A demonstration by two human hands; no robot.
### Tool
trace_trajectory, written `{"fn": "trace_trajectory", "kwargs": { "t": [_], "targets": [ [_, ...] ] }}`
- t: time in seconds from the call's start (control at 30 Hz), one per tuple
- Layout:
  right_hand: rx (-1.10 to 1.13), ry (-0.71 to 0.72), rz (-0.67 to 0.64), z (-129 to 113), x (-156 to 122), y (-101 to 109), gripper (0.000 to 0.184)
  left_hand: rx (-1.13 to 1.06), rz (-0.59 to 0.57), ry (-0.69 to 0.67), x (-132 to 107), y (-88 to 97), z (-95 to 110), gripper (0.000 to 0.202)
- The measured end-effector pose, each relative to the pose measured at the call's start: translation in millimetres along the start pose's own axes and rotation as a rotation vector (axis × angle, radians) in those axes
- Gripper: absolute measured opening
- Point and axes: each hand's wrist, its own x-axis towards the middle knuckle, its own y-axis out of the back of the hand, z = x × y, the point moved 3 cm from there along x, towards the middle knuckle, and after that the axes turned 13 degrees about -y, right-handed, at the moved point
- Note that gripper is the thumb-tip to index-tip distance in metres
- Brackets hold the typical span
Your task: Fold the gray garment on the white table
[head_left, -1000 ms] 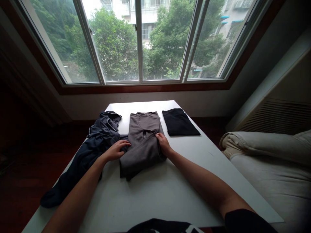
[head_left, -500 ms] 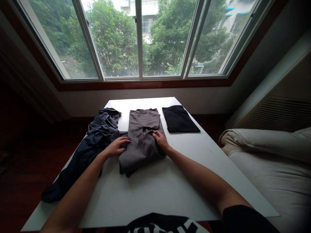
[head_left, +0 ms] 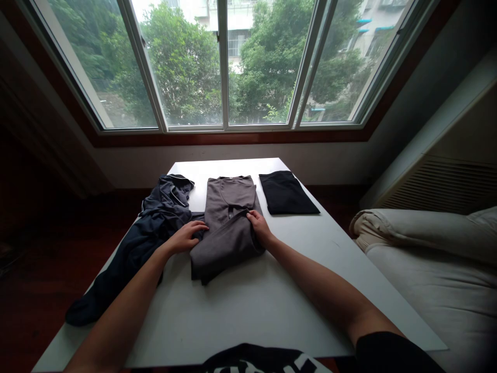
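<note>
A brown-grey shirt [head_left: 232,194] lies partly folded in the middle of the white table [head_left: 248,321], its collar end toward the window and its lower part turned up over itself. My right hand [head_left: 259,227] is closed, pinching the edge of the turned-up flap at the shirt's right side. Resting at the left edge of the shirt, my left hand [head_left: 188,235] is open, fingers stretched out over the cloth. Just left of it lies a crumpled dark navy garment [head_left: 155,233] with pale piping, one long part running down toward the table's near left corner.
A folded black cloth item [head_left: 289,192] lies at the table's far right. Beyond the right edge stands a cream upholstered seat [head_left: 430,274]. Ahead, a wide window [head_left: 223,67] faces trees.
My right hand has shifted slightly right, drawing the flap's edge with it, and the flap looks smoother. My left hand stays nearly in place. The view has tilted a little.
</note>
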Motion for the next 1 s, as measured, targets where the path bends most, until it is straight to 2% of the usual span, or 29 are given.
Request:
{"fn": "trace_trajectory", "kwargs": {
  "t": [0.3,0.47,1.0],
  "targets": [
    [0.047,-0.027,0.034,-0.2,0.1,1.7,0.039,-0.020,0.013,-0.002,-0.7,0.6,0.7,0.068],
    [-0.002,-0.021,0.058,-1.4,-0.4,2.2,0.039,-0.033,0.025,-0.007,-1.2,1.2,1.1,0.068],
    [0.002,-0.010,0.055,-0.8,0.3,2.8,0.040,-0.039,0.019,0.003,-0.7,1.4,1.5,0.068]
  ]
}}
